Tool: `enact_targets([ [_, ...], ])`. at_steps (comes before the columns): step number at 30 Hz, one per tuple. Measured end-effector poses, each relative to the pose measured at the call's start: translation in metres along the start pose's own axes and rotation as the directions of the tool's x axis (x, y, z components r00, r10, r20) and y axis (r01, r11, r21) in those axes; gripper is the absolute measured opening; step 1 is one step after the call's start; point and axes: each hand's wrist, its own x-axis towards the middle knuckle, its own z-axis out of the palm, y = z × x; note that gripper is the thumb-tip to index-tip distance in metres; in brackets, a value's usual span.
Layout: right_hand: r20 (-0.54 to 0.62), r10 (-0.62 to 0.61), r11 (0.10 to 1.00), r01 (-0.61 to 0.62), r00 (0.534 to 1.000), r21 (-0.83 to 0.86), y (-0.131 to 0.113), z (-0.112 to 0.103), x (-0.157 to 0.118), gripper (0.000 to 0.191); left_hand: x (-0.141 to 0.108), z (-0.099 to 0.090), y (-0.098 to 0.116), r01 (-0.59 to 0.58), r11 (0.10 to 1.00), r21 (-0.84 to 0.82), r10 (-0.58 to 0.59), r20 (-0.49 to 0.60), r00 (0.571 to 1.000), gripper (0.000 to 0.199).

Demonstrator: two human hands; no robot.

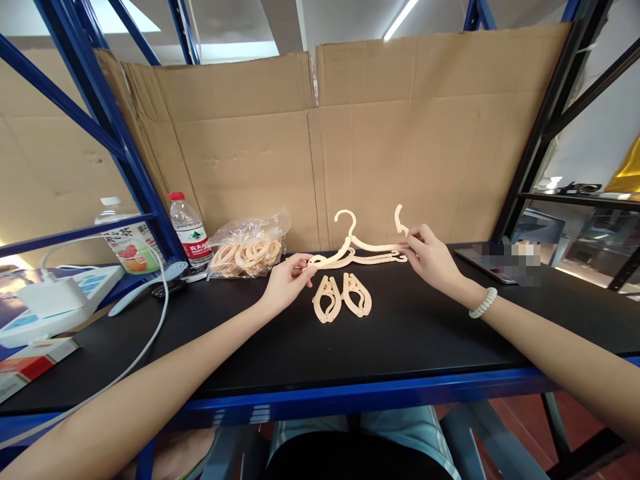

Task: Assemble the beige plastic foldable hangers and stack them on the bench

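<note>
A cream-coloured folding clothes hanger (346,248) is spread out at the back of the black table, its hook upright. My left hand (286,280) is closed on the hanger's left end with a pinch of thumb and fingers. At the right end my right hand (431,259), wearing a pale beaded bracelet, pinches the tip of the hanger. A second cream hook (399,219) rises beside my right fingertips; what it joins is unclear. In front lie two folded hangers, a left one (327,300) and a right one (357,295), side by side.
A clear plastic bag (247,247) of folded hangers stands behind my left hand, beside a red-capped water bottle (190,230). A phone (487,265) lies at the right. The left side holds a power strip (95,300), white cable (163,313) and small box (35,363). Cardboard (365,147) walls the back.
</note>
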Motion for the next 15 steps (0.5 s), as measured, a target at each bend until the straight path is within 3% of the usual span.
enact_targets([
  [6,-0.119,-0.002,0.992,0.017,0.993,0.125,0.003,-0.0008,0.0018,0.02,-0.002,0.0002,0.0028,-0.011,1.0,0.018,0.011,-0.006,1.0,0.031],
  [15,-0.102,0.088,0.982,-0.069,0.991,0.176,-0.0039,-0.0039,0.0026,0.022,-0.0016,0.0,0.006,-0.016,1.0,-0.002,0.016,-0.022,1.0,0.028],
])
